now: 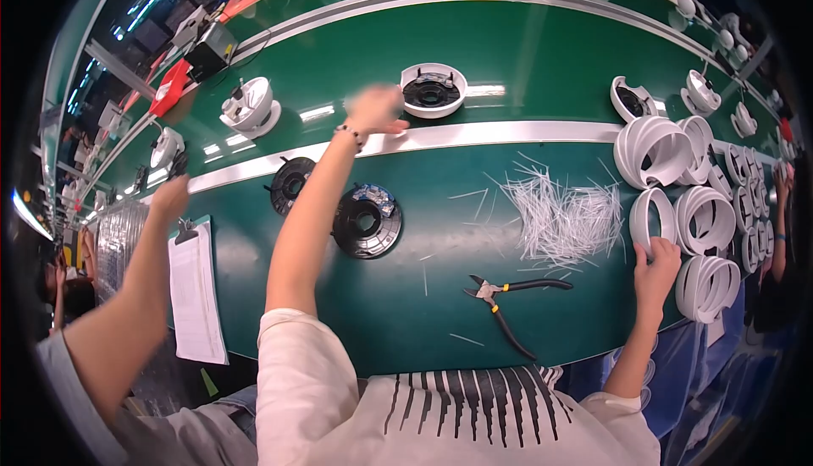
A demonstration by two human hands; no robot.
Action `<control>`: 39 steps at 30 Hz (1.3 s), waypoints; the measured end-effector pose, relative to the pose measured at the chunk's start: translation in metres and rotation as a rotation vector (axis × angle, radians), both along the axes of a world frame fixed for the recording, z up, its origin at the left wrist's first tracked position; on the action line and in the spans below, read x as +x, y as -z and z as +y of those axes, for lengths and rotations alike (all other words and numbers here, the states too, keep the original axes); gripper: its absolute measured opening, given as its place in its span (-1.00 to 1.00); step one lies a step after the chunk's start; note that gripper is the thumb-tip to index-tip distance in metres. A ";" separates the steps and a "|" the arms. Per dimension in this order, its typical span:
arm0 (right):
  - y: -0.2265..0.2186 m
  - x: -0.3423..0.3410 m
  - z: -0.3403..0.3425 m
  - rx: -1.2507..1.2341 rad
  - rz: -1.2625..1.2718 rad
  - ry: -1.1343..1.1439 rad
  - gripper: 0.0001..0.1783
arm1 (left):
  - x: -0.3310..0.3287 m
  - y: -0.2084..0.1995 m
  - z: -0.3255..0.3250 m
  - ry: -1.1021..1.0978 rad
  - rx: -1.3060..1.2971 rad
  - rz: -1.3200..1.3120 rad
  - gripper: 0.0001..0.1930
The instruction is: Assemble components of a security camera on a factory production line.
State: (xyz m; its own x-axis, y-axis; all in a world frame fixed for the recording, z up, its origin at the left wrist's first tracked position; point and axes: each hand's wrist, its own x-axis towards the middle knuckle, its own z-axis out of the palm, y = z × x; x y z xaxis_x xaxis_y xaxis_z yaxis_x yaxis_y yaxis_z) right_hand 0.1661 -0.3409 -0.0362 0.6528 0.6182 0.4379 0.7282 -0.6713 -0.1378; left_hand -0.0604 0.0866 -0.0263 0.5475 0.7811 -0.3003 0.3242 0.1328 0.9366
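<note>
My left hand (pixel 374 112), smeared by motion, is over the bench's pale edge strip at the near left side of a round white housing (pixel 433 112). This housing has a black part with a circuit board inside. Whether the fingers touch it is unclear. On the right, my right hand (pixel 656 270) grips the lower rim of a white plastic ring (pixel 638 222) beside the stacks. Below my left forearm lies a black disc (pixel 371 248) with a blue circuit board. A second black disc (pixel 284 188) is partly behind that forearm.
Thin white plastic strips (pixel 567 216) lie heaped at centre right. Nearer me are diagonal cutters (pixel 491 292) with black handles. Stacked white rings (pixel 710 222) line the right edge. A clipboard (pixel 195 292) lies left, beside a co-worker's arm (pixel 135 288). More white housings (pixel 251 109) stand beyond.
</note>
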 end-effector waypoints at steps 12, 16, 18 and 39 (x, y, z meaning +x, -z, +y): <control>-0.094 -0.092 0.028 0.099 0.203 -0.594 -0.76 | -0.114 -0.022 -0.079 0.660 0.887 0.683 -0.49; -0.081 -0.119 0.058 0.028 0.275 -1.037 -0.75 | -0.103 -0.027 -0.074 0.661 0.798 0.522 -0.65; -0.071 -0.126 0.069 -0.035 0.302 -1.182 -0.77 | -0.097 -0.032 -0.068 0.653 0.753 0.260 -0.72; -0.020 -0.210 0.097 -0.041 0.386 -1.186 -0.72 | -0.039 -0.008 -0.046 0.889 0.115 -0.008 -0.70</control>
State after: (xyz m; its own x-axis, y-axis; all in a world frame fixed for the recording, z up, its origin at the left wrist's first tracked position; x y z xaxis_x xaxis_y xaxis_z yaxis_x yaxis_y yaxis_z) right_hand -0.0442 -0.2437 -0.0162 -0.2349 0.9217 0.3087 0.8038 0.3628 -0.4715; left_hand -0.0997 0.0402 -0.0186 0.9664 0.0923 -0.2397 0.2558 -0.2594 0.9313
